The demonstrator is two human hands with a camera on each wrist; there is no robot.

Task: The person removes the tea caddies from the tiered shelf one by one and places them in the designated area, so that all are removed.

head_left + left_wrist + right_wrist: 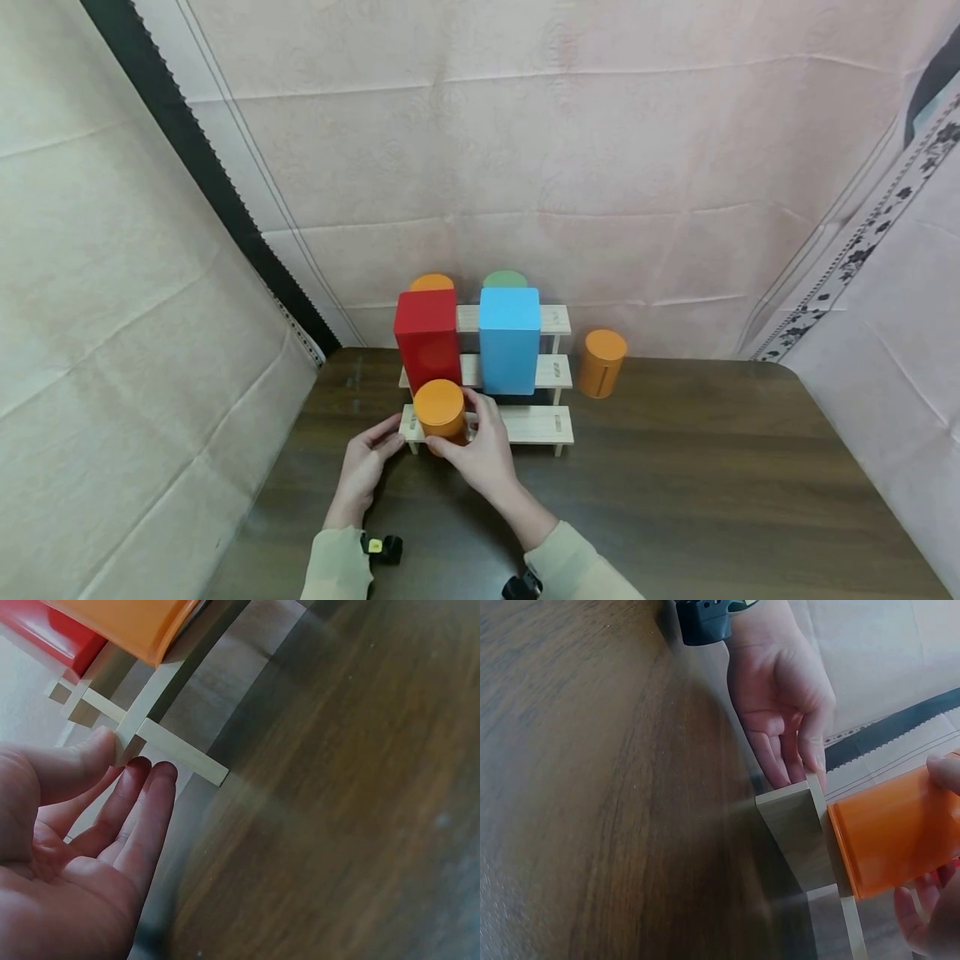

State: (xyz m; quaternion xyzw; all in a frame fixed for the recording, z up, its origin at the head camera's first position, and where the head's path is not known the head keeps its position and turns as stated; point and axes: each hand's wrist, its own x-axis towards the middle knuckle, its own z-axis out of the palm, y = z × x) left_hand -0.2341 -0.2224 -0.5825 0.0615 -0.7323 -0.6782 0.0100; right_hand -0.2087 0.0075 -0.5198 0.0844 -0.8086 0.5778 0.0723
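Note:
My right hand (486, 454) grips an orange cylindrical canister (439, 406), thumb in front and fingers round its far right side. The canister is upright on the left part of the lowest step of a pale wooden three-step stand (536, 425). In the left wrist view my left hand (82, 855) pinches the left end of that lowest board, thumb on top and fingertips beneath. A red box (427, 337) stands just behind the canister, and a blue box (510, 342) is to its right on the middle step.
On the top step, an orange lid (432, 282) and a green lid (505, 278) show behind the boxes. Another orange canister (602, 363) stands on the dark wooden table (675, 483), right of the stand. Pale cloth (525, 150) hangs behind and at both sides.

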